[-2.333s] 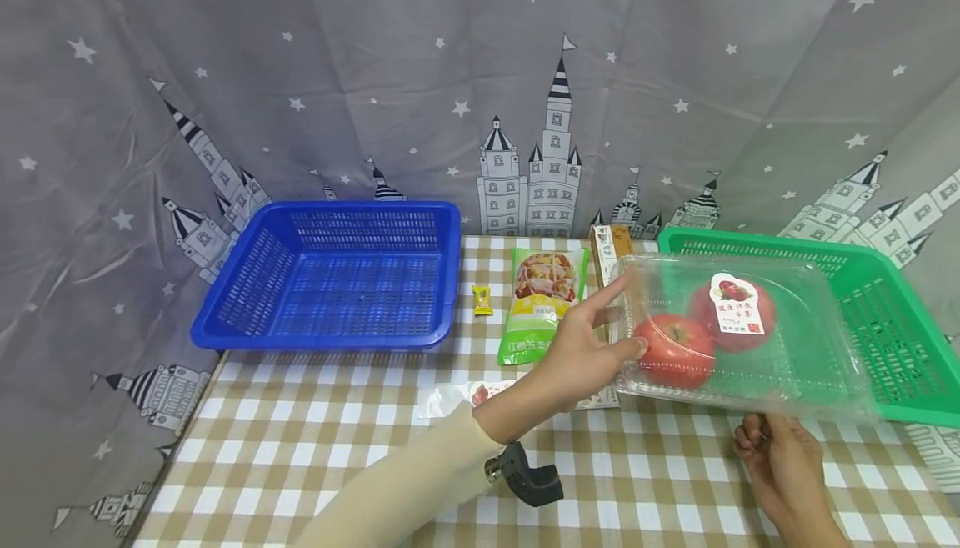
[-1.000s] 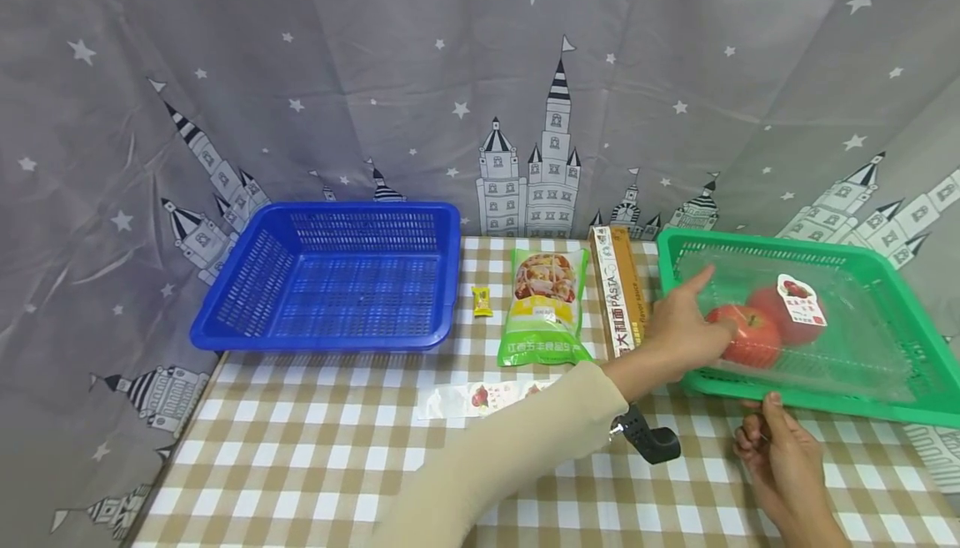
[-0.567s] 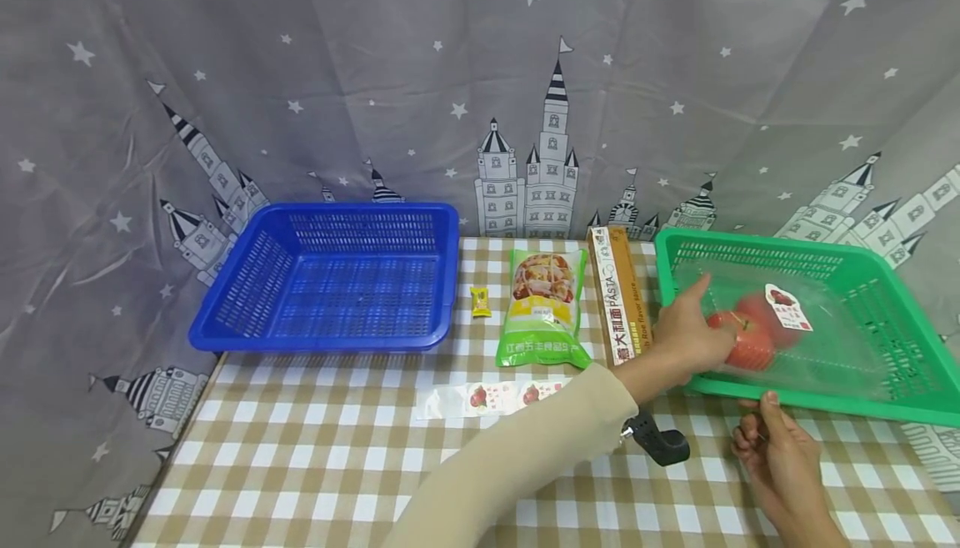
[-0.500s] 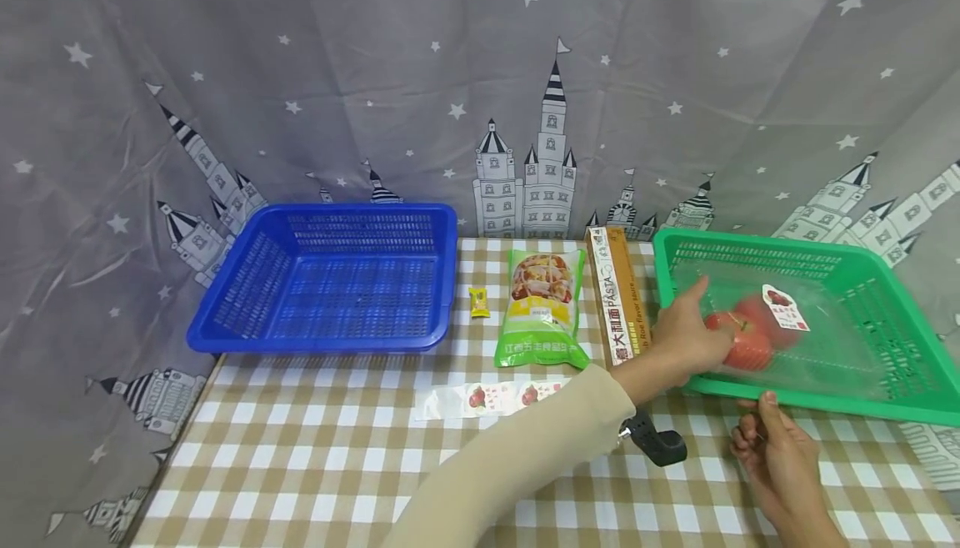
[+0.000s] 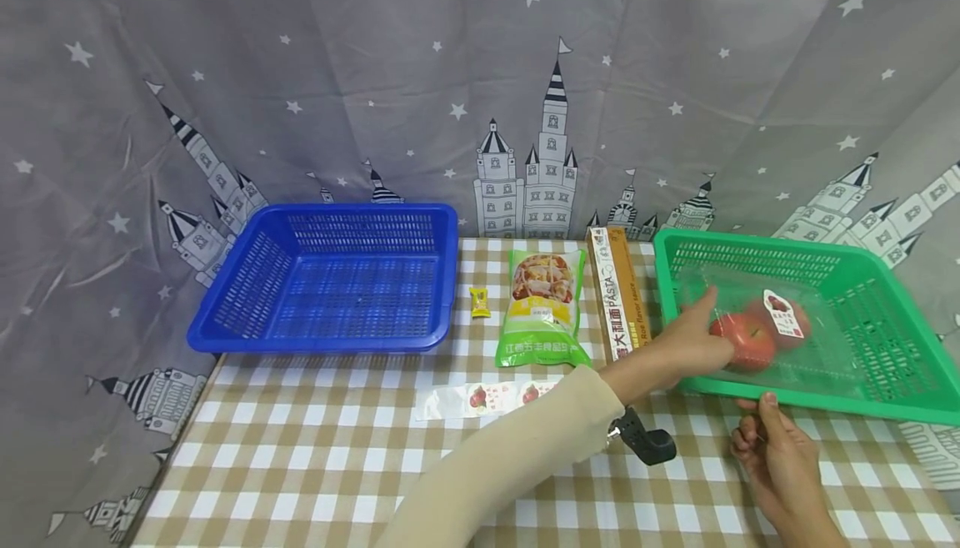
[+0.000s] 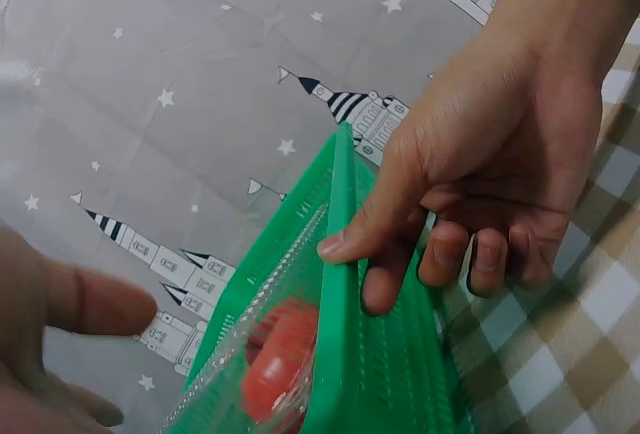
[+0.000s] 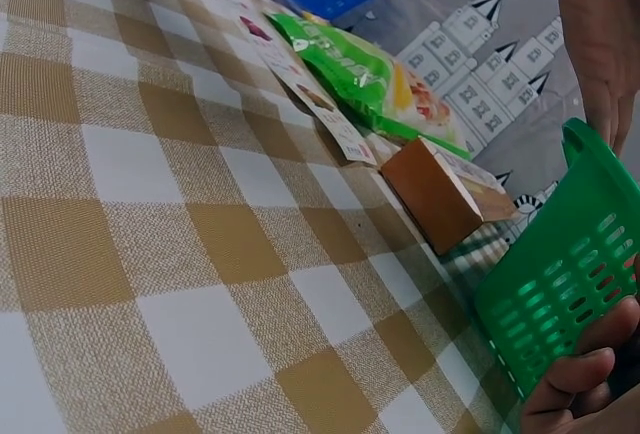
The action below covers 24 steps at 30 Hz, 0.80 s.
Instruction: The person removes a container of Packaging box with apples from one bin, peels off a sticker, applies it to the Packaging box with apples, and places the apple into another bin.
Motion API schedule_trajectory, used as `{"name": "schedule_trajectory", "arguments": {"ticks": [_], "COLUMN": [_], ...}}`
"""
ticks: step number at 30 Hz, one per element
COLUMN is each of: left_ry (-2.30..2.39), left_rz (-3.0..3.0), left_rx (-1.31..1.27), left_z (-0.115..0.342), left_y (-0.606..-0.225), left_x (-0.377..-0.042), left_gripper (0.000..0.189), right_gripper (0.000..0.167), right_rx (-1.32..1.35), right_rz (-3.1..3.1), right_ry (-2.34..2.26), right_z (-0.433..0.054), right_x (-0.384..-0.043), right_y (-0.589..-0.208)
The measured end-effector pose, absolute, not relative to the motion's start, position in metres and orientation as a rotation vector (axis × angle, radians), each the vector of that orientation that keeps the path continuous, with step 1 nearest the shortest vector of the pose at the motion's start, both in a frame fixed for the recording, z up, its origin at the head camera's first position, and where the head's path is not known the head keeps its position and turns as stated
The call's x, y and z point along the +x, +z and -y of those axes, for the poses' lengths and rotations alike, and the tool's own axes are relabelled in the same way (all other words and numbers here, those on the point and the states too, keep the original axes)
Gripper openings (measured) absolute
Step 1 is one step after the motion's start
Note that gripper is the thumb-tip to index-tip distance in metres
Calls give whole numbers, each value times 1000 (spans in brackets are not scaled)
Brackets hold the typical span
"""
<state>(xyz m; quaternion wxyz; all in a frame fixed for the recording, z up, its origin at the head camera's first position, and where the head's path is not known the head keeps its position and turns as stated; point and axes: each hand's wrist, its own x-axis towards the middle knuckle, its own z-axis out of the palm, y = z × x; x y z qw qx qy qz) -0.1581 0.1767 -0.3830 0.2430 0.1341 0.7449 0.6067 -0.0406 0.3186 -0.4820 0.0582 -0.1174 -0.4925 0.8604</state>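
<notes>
A clear plastic box (image 5: 828, 352) with two red apples (image 5: 750, 341) and a white sticker (image 5: 784, 314) on its lid sits inside the green basket (image 5: 911, 314). My left hand (image 5: 686, 348) reaches over the basket's left side at the box's left end, index finger and thumb spread. In the left wrist view its thumb (image 6: 105, 302) stands apart from the box. At the basket's front rim, my right hand (image 5: 783, 460) pinches the rim, thumb (image 6: 345, 242) on top and index finger beneath; the other fingers are curled.
Left of the basket lie a pasta box (image 5: 617, 294), a green food bag (image 5: 542, 310) and a small yellow packet (image 5: 480, 302). A strip of apple stickers (image 5: 487, 398) is in front. A blue basket (image 5: 322, 344) stands at the back left.
My left hand has carried the apple box from over the table's right side into the green basket, shifted it left there and let go. The right hand has stayed at the front rim.
</notes>
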Motion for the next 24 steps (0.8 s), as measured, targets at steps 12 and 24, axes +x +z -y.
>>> {"name": "schedule_trajectory", "arguments": {"ticks": [12, 24], "left_ry": [1728, 1190], "left_rz": [-1908, -2519], "left_rx": [430, 795], "left_z": [-165, -103], "left_y": [-371, -371], "left_x": [-158, -150], "left_gripper": [87, 77], "right_gripper": [38, 38], "right_rx": [-393, -503], "right_rz": [1516, 1613], "right_ry": [2612, 2563], "right_z": [-322, -323], "right_x": [-39, -43], "right_y": [-482, -479]}}
